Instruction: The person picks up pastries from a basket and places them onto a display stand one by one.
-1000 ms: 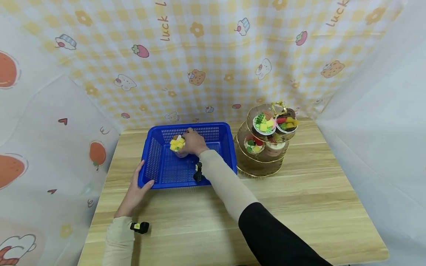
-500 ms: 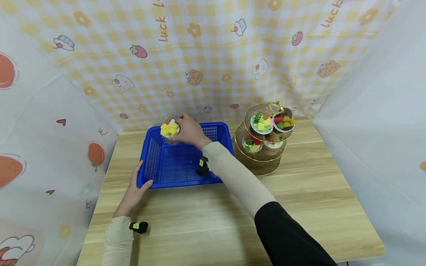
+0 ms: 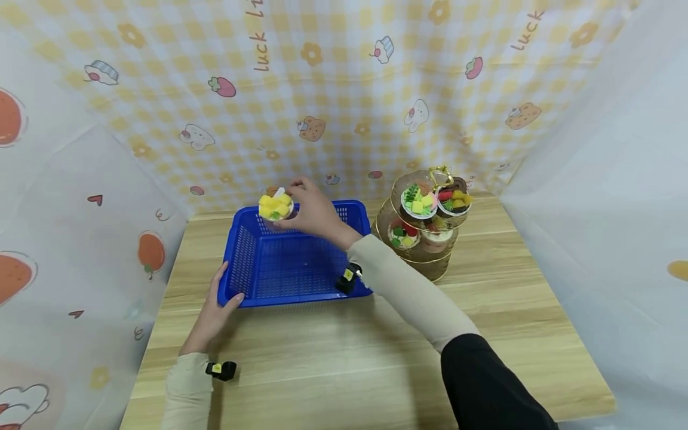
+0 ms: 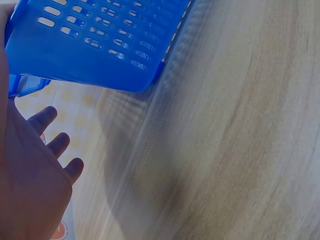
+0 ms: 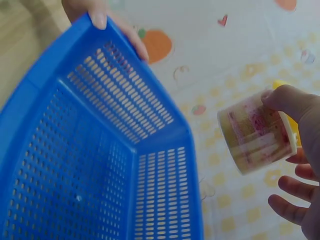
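In the head view my right hand (image 3: 317, 212) holds a toy dessert cup (image 3: 276, 210) topped with yellow cubes, above the back left of a blue plastic basket (image 3: 292, 299). Seen from the right wrist, the thumb presses the side of the layered, clear-walled cup (image 5: 255, 132), which is tilted and outside the rim there. My left hand (image 3: 215, 310) grips the basket's front left corner, thumb over the rim. Three of its fingertips stick out beside the basket wall (image 4: 95, 55) in the left wrist view. The visible basket floor is bare.
Right of the basket stands a tiered clear stand (image 3: 424, 257) with gold edges. Several dessert cups sit on its upper tiers, including a green-topped cup (image 3: 419, 203) and a chocolate one (image 3: 453, 200). A patterned curtain (image 3: 344, 107) hangs behind the wooden table (image 3: 349, 364).
My right hand has lifted the dessert cup from inside the basket up over its back left edge. The left hand stays at the corner.
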`<action>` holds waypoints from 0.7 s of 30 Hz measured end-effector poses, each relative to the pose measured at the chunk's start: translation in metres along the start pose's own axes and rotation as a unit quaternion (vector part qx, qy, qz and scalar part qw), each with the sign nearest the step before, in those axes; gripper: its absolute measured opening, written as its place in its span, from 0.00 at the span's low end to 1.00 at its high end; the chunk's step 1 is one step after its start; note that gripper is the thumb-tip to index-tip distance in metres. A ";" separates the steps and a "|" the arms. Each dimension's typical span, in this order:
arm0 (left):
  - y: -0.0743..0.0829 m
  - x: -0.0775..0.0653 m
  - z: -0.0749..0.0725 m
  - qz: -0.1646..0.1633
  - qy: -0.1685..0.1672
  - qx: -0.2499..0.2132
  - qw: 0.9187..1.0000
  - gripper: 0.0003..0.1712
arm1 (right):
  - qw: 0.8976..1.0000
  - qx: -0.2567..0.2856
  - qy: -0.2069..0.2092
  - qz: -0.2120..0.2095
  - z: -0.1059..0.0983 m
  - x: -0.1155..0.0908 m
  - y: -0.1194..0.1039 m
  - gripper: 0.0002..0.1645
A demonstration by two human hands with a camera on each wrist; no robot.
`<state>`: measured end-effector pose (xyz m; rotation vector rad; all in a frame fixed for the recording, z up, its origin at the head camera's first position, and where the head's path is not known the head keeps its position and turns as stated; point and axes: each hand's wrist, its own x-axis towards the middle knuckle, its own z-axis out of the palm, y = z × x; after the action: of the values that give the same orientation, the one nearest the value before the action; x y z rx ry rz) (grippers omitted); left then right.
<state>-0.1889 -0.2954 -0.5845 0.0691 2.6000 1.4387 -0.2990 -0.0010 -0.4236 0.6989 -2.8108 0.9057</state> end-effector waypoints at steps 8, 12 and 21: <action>0.000 0.002 0.000 0.005 0.000 -0.007 1.000 0.51 | 0.997 0.057 0.046 0.022 -0.014 -0.046 0.004 0.45; -0.001 0.002 -0.001 0.011 0.000 -0.009 1.000 0.51 | 0.995 0.073 0.070 0.000 -0.020 -0.077 0.013 0.42; 0.000 0.001 -0.001 0.009 -0.002 -0.006 1.000 0.52 | 0.990 0.109 0.089 -0.003 -0.025 -0.162 0.050 0.40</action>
<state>-0.1900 -0.2961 -0.5836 0.0938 2.5950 1.4575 -0.1788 0.1130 -0.4682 0.6174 -2.5780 1.2220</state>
